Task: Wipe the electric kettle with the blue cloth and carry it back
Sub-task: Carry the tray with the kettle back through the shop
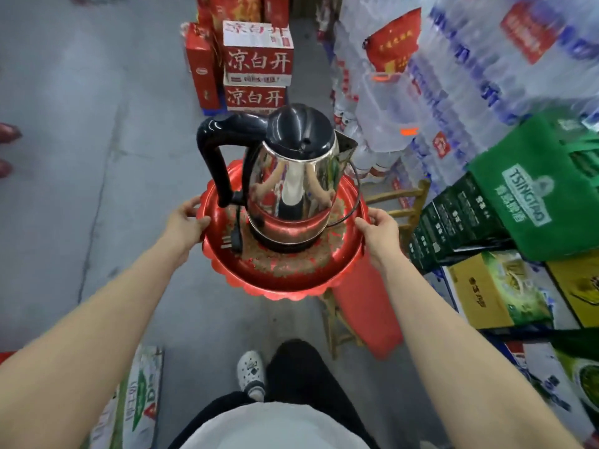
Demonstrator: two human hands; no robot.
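A shiny steel electric kettle (291, 186) with a black lid and black handle stands upright on a round red tray (285, 280). Its black cord and plug (235, 239) lie on the tray beside the base. My left hand (188, 218) grips the tray's left rim and my right hand (377, 228) grips its right rim, holding the tray up in front of me over the floor. No blue cloth is in view.
Red cartons (257, 64) are stacked ahead. Wrapped packs of bottled water (453, 76) tower at the right, with green beer boxes (518, 202) below them. A wooden stool with a red bag (366, 306) stands under the tray. A box (136, 400) lies at lower left. Grey floor lies to the left.
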